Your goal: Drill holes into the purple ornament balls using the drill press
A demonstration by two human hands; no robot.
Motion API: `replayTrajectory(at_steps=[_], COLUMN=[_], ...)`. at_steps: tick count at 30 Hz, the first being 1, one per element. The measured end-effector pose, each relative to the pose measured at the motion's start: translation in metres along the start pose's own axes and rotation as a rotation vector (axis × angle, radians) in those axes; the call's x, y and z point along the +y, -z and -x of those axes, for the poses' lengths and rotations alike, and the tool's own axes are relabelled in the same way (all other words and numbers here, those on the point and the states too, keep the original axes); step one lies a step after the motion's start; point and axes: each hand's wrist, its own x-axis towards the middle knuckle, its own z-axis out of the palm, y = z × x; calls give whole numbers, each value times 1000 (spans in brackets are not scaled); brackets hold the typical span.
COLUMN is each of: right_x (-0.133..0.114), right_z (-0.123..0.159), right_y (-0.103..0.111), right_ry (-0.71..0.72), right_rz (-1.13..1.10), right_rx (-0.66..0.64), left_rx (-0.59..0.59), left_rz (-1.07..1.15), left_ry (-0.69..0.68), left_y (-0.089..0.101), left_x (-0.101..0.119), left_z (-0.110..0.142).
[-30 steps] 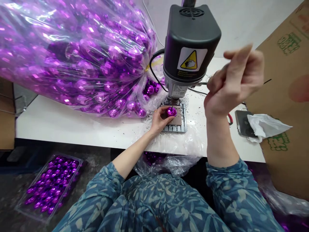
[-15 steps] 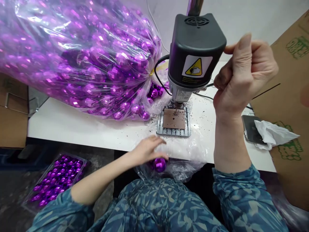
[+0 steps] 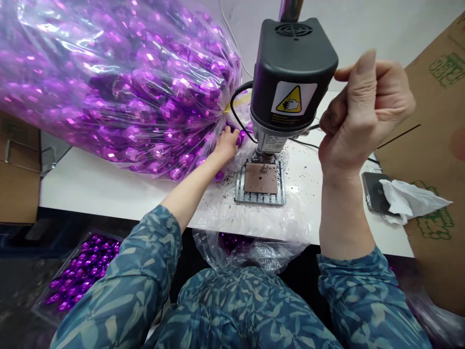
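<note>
My left hand [image 3: 227,144] reaches in among loose purple mirrored balls [image 3: 240,138] beside the tied neck of a big clear bag. Its fingers are slightly apart and partly hidden, and no ball shows plainly inside them. On the right, my right hand [image 3: 363,109] is closed in a fist against the side of a small black bench drill press [image 3: 292,72]; whatever it grips is hidden behind the fingers. Under the drill head, a brown board [image 3: 260,178] with a small hole lies on the grooved metal base [image 3: 259,198], scattered with dark shavings.
The bulging bag of purple balls [image 3: 138,97] covers the table's left. Clear plastic film [image 3: 269,254] hangs over the front edge, with purple balls inside. A tray of balls [image 3: 87,266] stands low left. A phone [image 3: 378,191], white tissue [image 3: 414,198] and cardboard box [image 3: 436,160] are right.
My left hand has let go of a purple ball over the plastic at the table edge and moved up and away to the loose balls by the bag. My right hand stays put.
</note>
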Motion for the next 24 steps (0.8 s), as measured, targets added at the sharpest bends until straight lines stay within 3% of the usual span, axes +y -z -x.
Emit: replayTrajectory(at_steps=[3,7,11,16,19,21,24], right_x=[-1,-1,0,3,8,8,10], right_z=[1,0,0,-2,-3,-3,2], right_y=[0,-1,-4,-4,-4,-9,-19], right_ry=[25,9,20,21,37,51,45], right_rz=[-17,5,2,-91,-40,51,238], right_rx=[3,0,32,59,68,79,20], left_rx=[11,-103,-263,-330,-365,-467,-798], left_rz=[196,725,1141,1194,1179,1147,1150], left_ry=[16,346,554,543,503,472,513], left_y=[25,55,64,62,60,52,28], left_x=[10,19,15,15,28,47,86], left_z=[24,64,97,114,126,146,201])
